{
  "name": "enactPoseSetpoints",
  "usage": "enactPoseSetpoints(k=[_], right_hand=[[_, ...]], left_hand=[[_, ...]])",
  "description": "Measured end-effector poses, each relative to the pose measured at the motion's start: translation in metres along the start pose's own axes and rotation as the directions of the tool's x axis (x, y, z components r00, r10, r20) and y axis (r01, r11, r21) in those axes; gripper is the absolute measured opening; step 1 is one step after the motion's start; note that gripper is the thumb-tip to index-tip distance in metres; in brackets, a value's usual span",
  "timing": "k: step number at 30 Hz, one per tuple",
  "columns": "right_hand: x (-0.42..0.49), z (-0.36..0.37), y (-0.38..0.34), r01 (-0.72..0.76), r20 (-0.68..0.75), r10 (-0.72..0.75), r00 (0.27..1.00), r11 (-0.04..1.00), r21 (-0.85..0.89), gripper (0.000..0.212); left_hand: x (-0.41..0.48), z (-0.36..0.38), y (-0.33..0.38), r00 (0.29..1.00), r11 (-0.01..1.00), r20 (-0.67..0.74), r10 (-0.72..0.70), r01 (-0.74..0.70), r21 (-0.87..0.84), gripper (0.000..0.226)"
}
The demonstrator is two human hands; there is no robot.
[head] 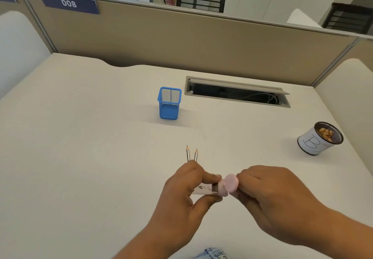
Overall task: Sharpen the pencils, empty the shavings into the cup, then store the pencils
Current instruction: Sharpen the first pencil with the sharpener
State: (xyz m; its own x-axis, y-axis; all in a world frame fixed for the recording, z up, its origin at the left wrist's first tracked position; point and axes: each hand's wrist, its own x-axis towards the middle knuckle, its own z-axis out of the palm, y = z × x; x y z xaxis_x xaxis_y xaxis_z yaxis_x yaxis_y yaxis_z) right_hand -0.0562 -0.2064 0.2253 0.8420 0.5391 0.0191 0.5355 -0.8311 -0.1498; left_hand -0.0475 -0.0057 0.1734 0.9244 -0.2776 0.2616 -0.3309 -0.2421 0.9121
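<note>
My left hand (188,194) grips the pale body of a pink pencil sharpener (203,190) above the desk. My right hand (270,196) pinches its round pink cap (231,182) at the sharpener's right end. Two sharpened pencils (191,153) lie side by side on the desk just beyond my left hand, tips pointing away; their lower ends are hidden by my fingers. A blue mesh pencil holder (169,104) stands upright further back. At the right, a black mesh cup (319,140) wrapped in white paper holds pencil shavings.
An open cable hatch (236,92) is sunk into the white desk (80,137) behind the holder. A beige partition wall (181,40) closes off the back and sides. Blue denim shows at the bottom edge.
</note>
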Motion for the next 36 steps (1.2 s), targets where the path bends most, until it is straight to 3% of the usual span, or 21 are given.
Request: enactPoseSetpoints(k=[2, 3, 5, 6, 7, 8, 9, 11, 13, 15, 19, 22, 24, 26, 28, 29, 30, 31, 33, 35, 36], right_hand=[[0.003, -0.001, -0.008, -0.212, 0.123, 0.188, 0.974, 0.949, 0.232, 0.044], [0.005, -0.004, -0.010, -0.378, 0.234, 0.303, 0.924, 0.819, 0.432, 0.046], [0.012, -0.010, -0.006, -0.698, 0.593, 0.386, 0.706, 0.239, 0.675, 0.044], [0.014, -0.012, -0.003, -0.751, 0.701, 0.336, 0.629, 0.029, 0.660, 0.042], [0.015, -0.014, -0.001, -0.766, 0.737, 0.302, 0.605, -0.033, 0.642, 0.040], [0.017, -0.015, -0.001, -0.770, 0.740, 0.289, 0.607, -0.015, 0.637, 0.038], [0.018, -0.014, -0.001, -0.756, 0.705, 0.300, 0.642, 0.095, 0.648, 0.038], [0.018, -0.010, -0.003, -0.636, 0.526, 0.360, 0.771, 0.486, 0.599, 0.045], [0.013, -0.005, 0.000, -0.389, 0.245, 0.315, 0.917, 0.844, 0.369, 0.042], [0.010, -0.004, 0.005, -0.139, 0.049, 0.135, 0.990, 0.987, 0.081, 0.027], [0.010, 0.004, 0.010, 0.040, -0.043, -0.045, 0.998, 0.991, -0.126, 0.018], [0.006, 0.003, 0.007, 0.003, -0.001, -0.003, 1.000, 0.997, -0.080, 0.032], [0.009, 0.002, 0.001, -0.160, 0.068, 0.153, 0.986, 0.982, 0.097, 0.043], [0.013, -0.001, 0.001, -0.470, 0.274, 0.383, 0.882, 0.752, 0.463, 0.047], [0.019, -0.006, 0.006, -0.719, 0.605, 0.399, 0.689, 0.272, 0.640, 0.039], [0.021, -0.008, 0.006, -0.748, 0.667, 0.367, 0.649, 0.148, 0.647, 0.035], [0.021, -0.009, 0.006, -0.744, 0.670, 0.353, 0.653, 0.135, 0.654, 0.035], [0.020, -0.007, 0.006, -0.715, 0.626, 0.361, 0.691, 0.217, 0.664, 0.038], [0.018, -0.003, 0.003, -0.578, 0.433, 0.385, 0.815, 0.589, 0.565, 0.048], [0.013, -0.001, 0.004, -0.323, 0.174, 0.283, 0.943, 0.905, 0.277, 0.047], [0.012, 0.000, 0.006, -0.185, 0.075, 0.178, 0.981, 0.977, 0.107, 0.040]], left_hand=[[-0.001, 0.002, -0.003, 0.998, 0.998, -0.025, 0.061, -0.061, 0.010, 0.029], [-0.001, 0.004, -0.004, 0.994, 0.994, -0.028, 0.102, -0.101, 0.029, 0.031], [-0.001, 0.006, -0.005, 0.983, 0.982, -0.025, 0.179, -0.177, 0.071, 0.033], [-0.001, 0.006, -0.006, 0.980, 0.977, -0.021, 0.199, -0.196, 0.088, 0.034], [0.000, 0.006, -0.007, 0.981, 0.977, -0.014, 0.192, -0.190, 0.095, 0.034], [0.001, 0.005, -0.008, 0.988, 0.984, -0.003, 0.156, -0.155, 0.088, 0.032], [0.002, 0.004, -0.008, 0.995, 0.992, 0.010, 0.103, -0.104, 0.078, 0.030], [0.005, 0.003, -0.007, 1.000, 0.998, 0.016, 0.009, -0.010, 0.067, 0.026], [0.007, 0.002, -0.004, 0.998, 0.997, -0.007, -0.057, 0.057, 0.051, 0.026], [0.008, -0.001, -0.001, 0.994, 0.994, -0.018, -0.105, 0.106, 0.029, 0.025], [0.008, -0.002, 0.002, 0.994, 0.994, 0.003, -0.110, 0.110, -0.013, 0.024], [0.007, 0.003, -0.001, 0.999, 0.999, -0.019, -0.048, 0.048, 0.007, 0.022], [0.005, 0.007, -0.005, 0.999, 0.999, -0.034, 0.012, -0.010, 0.043, 0.023], [0.004, 0.011, -0.009, 0.995, 0.991, -0.029, 0.091, -0.088, 0.098, 0.029], [0.002, 0.014, -0.012, 0.987, 0.979, -0.032, 0.161, -0.155, 0.134, 0.031], [0.002, 0.015, -0.013, 0.984, 0.975, -0.035, 0.176, -0.170, 0.143, 0.031], [0.003, 0.015, -0.013, 0.985, 0.976, -0.039, 0.171, -0.164, 0.143, 0.031], [0.004, 0.015, -0.014, 0.989, 0.983, -0.040, 0.142, -0.136, 0.126, 0.030], [0.007, 0.011, -0.015, 0.998, 0.996, -0.034, 0.060, -0.057, 0.072, 0.027], [0.008, 0.008, -0.014, 0.999, 1.000, -0.041, 0.006, -0.005, 0.026, 0.024], [0.009, 0.007, -0.013, 0.999, 1.000, -0.047, -0.012, 0.012, 0.002, 0.023]])
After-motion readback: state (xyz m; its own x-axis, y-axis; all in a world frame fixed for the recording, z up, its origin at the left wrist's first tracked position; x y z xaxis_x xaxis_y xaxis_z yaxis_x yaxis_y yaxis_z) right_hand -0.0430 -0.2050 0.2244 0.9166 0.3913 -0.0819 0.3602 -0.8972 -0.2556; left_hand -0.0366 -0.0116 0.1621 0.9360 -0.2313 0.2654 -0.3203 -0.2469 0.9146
